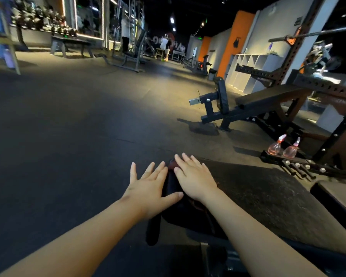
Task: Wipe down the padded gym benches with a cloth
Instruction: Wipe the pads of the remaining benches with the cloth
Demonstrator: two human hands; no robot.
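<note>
Open floor [78,126] sweeps from nine round to twelve o'clock, wide free passage there. At one o'clock a bench [268,100] blocks the way. At two o'clock, spray bottles [275,147] stand on the rack [328,148] foot, pegs [300,168] jutting out just beside them.

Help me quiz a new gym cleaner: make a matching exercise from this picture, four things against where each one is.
Things:
1. cloth
2. spray bottles
3. barbell
4. shelf

Places:
A. high up on the rack
B. against the wall
C. under the left hand and right hand, both pressed flat
D. low down on the rack's base

Pairs: 1-C, 2-D, 3-A, 4-B
</note>
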